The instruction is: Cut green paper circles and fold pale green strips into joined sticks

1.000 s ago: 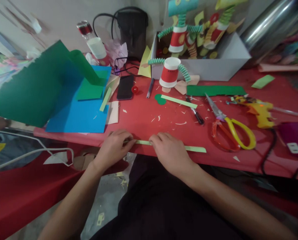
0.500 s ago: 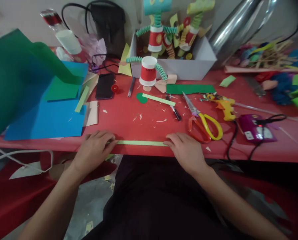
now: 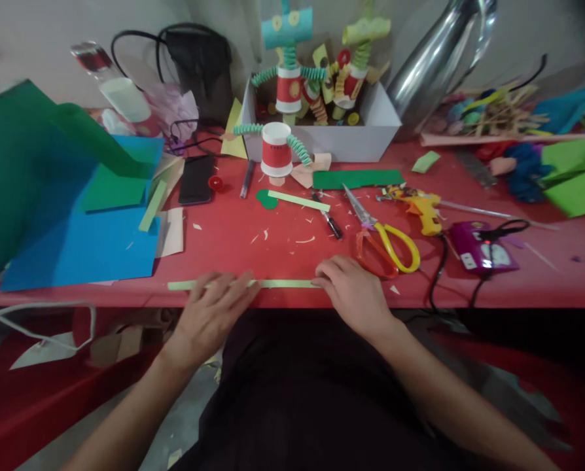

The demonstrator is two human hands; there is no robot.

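A long pale-green paper strip (image 3: 287, 284) lies along the front edge of the red table. My left hand (image 3: 218, 304) rests over the strip with its fingers stretched out flat, and the strip's left end sticks out beyond them. At the other end, my right hand (image 3: 349, 291) has its thumb and fingers closed on the strip's tip. Scissors (image 3: 383, 239) with red and yellow handles lie just past my right hand. Behind the strip are a second, shorter green strip (image 3: 300, 199), a black pen (image 3: 329, 219) and a green paper heart (image 3: 267, 199).
A red-and-white paper cup (image 3: 276, 157) with coiled paper arms stands before a white box (image 3: 322, 144) of paper figures. Blue card (image 3: 86, 248) and a phone (image 3: 195, 180) lie left. A yellow glue gun (image 3: 425, 212), purple power box (image 3: 481, 248) and steel jug (image 3: 427, 72) are right.
My left hand has shifted right along the strip and flattened, from gripping its left end to lying over it. My right hand keeps its grip. The whole view has moved slightly.
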